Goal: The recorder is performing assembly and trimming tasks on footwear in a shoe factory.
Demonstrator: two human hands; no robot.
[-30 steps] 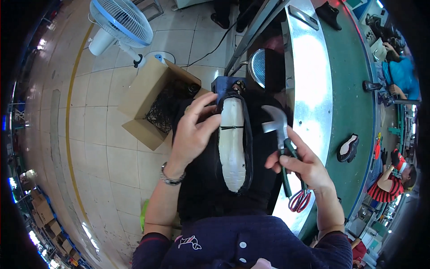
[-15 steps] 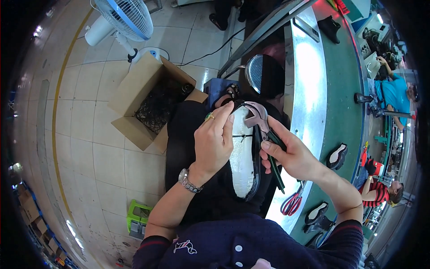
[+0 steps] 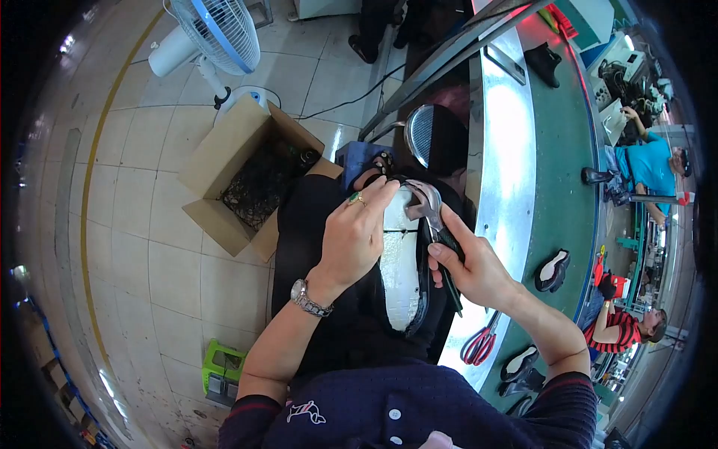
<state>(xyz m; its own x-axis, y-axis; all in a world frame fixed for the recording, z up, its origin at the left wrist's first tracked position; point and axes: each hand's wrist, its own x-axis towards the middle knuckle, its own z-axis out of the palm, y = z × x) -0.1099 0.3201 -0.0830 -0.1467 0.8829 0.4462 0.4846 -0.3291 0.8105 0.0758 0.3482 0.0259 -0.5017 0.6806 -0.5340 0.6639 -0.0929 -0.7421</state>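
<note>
At the far left, a cardboard box with dark pieces inside is seen on the tiled floor, and a white fan stands behind it. The left forearm is raised from the lower edge, with a metal watch at the wrist. The left hand is bent forward at the wrist, and its fingers are curled over the toe end of a shoe on a white last, which is held upright on the lap, above the dark apron. The grip of this hand is pressed on the black upper near the toe. Just beside it, the right hand is closed around the dark handles of lasting pliers, whose metal head touches the top of the shoe. The right forearm runs down to the lower right. Red scissors lie on the table, near the right wrist.
</note>
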